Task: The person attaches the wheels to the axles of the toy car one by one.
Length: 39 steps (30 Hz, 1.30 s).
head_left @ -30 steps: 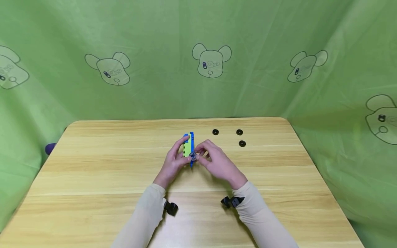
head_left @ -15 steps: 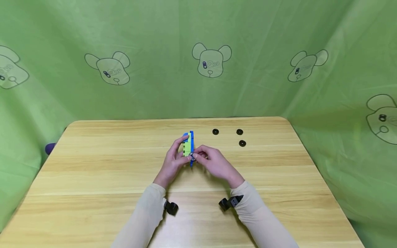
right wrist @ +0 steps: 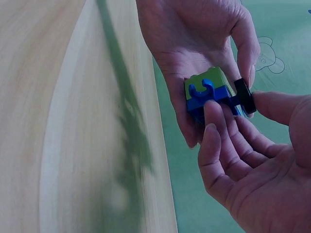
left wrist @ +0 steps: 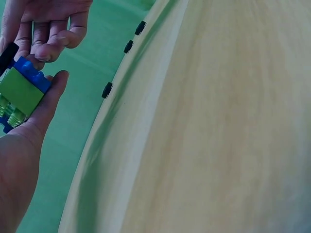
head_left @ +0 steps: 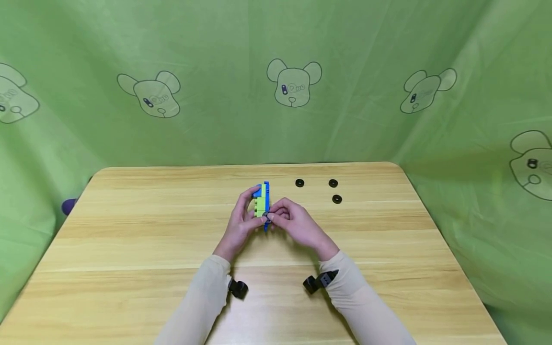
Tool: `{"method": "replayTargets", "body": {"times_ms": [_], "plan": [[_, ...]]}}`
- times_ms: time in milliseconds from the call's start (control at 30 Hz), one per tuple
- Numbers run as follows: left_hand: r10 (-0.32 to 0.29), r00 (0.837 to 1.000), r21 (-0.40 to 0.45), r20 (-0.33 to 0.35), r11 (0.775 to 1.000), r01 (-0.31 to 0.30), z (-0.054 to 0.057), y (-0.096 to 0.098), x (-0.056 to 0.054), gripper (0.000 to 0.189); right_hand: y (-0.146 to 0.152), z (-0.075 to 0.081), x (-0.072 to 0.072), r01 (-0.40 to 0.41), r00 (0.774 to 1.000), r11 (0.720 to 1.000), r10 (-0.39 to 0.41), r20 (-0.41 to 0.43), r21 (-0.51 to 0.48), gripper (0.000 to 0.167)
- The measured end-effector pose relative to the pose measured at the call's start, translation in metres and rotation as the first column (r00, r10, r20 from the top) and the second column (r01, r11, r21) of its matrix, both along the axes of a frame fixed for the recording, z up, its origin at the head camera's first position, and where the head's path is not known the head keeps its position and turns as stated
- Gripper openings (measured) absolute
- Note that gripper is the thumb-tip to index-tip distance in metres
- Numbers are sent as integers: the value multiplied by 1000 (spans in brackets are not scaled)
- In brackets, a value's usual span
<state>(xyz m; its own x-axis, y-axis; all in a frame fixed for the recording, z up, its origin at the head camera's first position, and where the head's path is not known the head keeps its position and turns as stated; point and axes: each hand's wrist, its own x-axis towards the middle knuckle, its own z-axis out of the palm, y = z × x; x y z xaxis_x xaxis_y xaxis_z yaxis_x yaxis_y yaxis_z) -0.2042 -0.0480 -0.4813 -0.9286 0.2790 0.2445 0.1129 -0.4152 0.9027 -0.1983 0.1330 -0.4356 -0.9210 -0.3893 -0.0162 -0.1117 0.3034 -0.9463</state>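
Observation:
In the head view my left hand [head_left: 236, 229] grips a toy brick vehicle [head_left: 261, 205], made of lime-green bricks on a blue base. The right wrist view shows a blue hook [right wrist: 204, 88] at one end. A black wheel [right wrist: 244, 96] sits on a blue stub at the base's side. The thumb of my right hand [head_left: 302, 226] presses the wheel's outer face, while its other fingers curl below the blue base. Whether the wheel is fully seated cannot be seen. In the left wrist view, the green brick [left wrist: 20, 91] rests against the left thumb.
Three loose black tyres, a left one [head_left: 299, 183], a back right one [head_left: 333, 183] and a front right one [head_left: 337, 199], lie on the wooden table [head_left: 129, 230] beyond my right hand. A green curtain [head_left: 215, 134] hangs behind the table.
My right hand has shifted slightly left, and its thumb has come onto the wheel at the vehicle's side. My left hand and the loose tyres stay nearly in place.

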Motion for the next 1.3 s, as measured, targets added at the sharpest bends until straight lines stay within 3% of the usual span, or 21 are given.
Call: {"method": "replayTargets", "body": {"times_ms": [167,433,700,933,1300], "plan": [[3,1000,14,19,1000,-3,1,0,0,81,-2,0,-1,23,1000,1000,-23,2,-19,23],[-6,999,2,53,1000,6,1,-1,0,88,-1,-1,-2,29,999,997,-26,-36,70,26],[-35,997,30,70,999,33,4,-1,-1,87,-1,-1,-1,37,998,998,-33,-60,56,22],[-36,997,47,73,998,33,4,0,0,87,-2,0,-1,26,999,1000,-27,-25,-17,21],[-33,998,50,55,998,30,3,3,1,89,-4,0,-1,42,998,999,-42,-38,-6,21]]}}
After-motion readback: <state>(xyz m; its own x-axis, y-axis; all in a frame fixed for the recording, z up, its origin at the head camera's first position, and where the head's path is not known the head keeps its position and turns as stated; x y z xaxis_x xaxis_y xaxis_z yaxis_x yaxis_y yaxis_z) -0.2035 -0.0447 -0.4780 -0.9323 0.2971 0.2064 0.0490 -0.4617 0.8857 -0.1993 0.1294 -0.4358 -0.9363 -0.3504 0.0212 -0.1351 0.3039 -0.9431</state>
